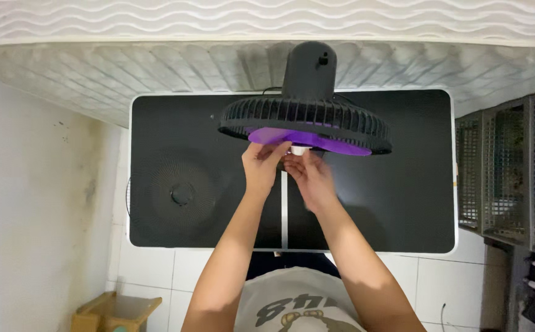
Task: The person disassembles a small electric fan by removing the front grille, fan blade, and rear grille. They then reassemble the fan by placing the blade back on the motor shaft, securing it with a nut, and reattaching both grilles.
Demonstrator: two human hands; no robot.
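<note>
Fan (pixel 307 117) stands on the black tabletop (pixel 402 203), its rear guard and purple blades (pixel 335 140) facing us, against the mattress (pixel 157 61). We see the left hand (pixel 261 166) and right hand (pixel 309 178) raised to the white hub cap (pixel 299 149) beneath the blades; both grips pinch around that cap with curled fingers. A detached front grille (pixel 182 193) lies flat on the tabletop, well left of the hands
</note>
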